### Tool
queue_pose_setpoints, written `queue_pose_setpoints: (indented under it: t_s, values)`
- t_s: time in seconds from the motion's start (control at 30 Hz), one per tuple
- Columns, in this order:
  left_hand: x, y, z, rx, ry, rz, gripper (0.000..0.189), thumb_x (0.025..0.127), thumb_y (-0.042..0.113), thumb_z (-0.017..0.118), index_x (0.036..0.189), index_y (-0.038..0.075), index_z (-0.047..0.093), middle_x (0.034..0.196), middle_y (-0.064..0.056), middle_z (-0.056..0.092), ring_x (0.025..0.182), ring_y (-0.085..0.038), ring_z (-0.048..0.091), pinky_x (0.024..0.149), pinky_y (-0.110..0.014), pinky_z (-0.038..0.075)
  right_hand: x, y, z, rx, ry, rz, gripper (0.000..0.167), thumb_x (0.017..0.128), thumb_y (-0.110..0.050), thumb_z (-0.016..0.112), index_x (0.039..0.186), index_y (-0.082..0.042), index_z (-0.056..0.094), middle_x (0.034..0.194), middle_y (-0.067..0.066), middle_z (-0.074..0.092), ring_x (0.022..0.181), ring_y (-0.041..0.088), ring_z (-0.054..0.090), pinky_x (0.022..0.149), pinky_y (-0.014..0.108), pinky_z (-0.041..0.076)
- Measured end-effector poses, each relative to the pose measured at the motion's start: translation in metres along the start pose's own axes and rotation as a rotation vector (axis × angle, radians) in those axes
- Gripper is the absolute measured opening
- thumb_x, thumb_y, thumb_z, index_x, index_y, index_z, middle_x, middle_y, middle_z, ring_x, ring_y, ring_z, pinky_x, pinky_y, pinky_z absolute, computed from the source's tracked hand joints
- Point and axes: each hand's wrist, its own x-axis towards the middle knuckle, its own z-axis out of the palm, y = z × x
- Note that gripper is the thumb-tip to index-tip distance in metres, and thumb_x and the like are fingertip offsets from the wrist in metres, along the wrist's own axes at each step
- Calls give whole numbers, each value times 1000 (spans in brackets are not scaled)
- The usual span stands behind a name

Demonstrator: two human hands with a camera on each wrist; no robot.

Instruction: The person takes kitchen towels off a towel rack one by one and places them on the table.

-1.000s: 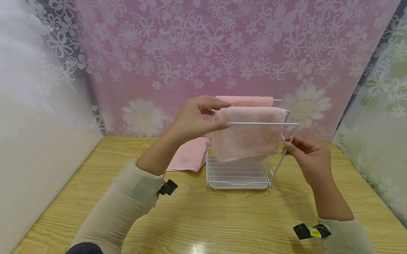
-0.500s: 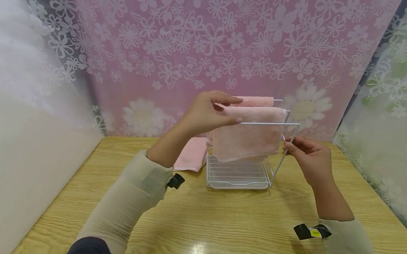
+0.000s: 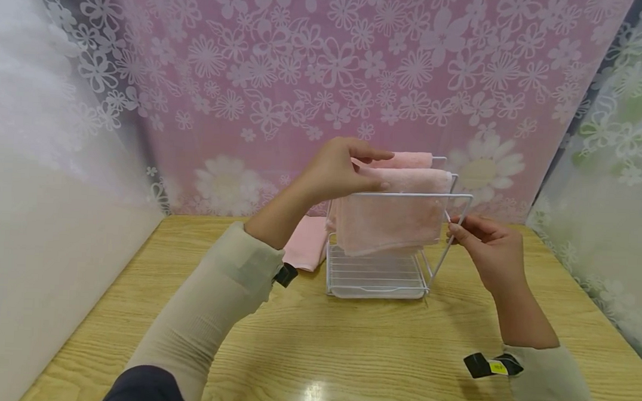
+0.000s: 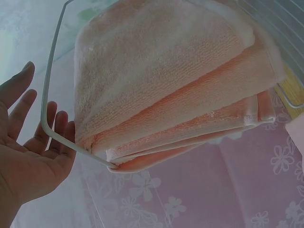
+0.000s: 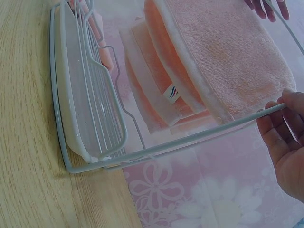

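A white wire rack stands on the table with two pink towels draped over its bars. The paler front towel hangs near the viewer; behind it shows the top of a rear towel. My left hand is at the front towel's upper left, over the rack's front bar. In the left wrist view its fingers are spread and relaxed, beside the towel's fold; whether they touch it I cannot tell. My right hand pinches the rack's right side post between thumb and fingers.
Another pink towel lies on the wooden table, left of the rack. A white tray sits under the wire shelf at the rack's base. Behind hangs a pink flowered curtain, with pale sheets at both sides.
My left hand has moved right and slightly up along the top of the front towel. The right hand and the rack have stayed in place.
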Motion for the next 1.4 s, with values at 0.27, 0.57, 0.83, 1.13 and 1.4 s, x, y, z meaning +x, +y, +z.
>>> queue_pose_setpoints:
  t_s: [0.27,0.57,0.83,1.13,1.4]
  values:
    - [15,1,2,105,-62,43,45,80,20,82,123,14,70,118,-4,67,103,-15,56,79,-24,49,-1,0,0,21,4,14,19,87,8,68,105,12,70,89,3,73,73,13,68,69,23,57]
    - [28,-2,6,86,-80,-2,47,78,16,84,123,12,70,115,-3,69,102,-16,58,82,-22,49,0,0,0,55,0,13,18,87,9,67,105,9,72,90,3,73,73,14,68,70,23,57]
    - [38,-7,8,116,-96,-39,44,78,16,84,121,13,72,113,0,70,102,-13,59,85,-20,49,0,-2,1,49,2,13,18,87,8,67,104,9,72,90,3,73,73,14,69,70,23,57]
    - [46,-9,12,164,-143,-121,40,78,14,84,116,14,74,105,2,74,94,-7,65,78,-17,51,0,1,-1,40,-2,0,19,87,10,67,105,10,72,91,3,74,73,13,69,70,23,57]
    - [45,-10,14,252,-144,-107,37,78,20,84,114,15,75,95,2,75,85,-9,63,71,-20,50,-1,2,-2,-1,-4,4,20,87,7,68,107,10,71,92,1,74,73,13,69,70,22,57]
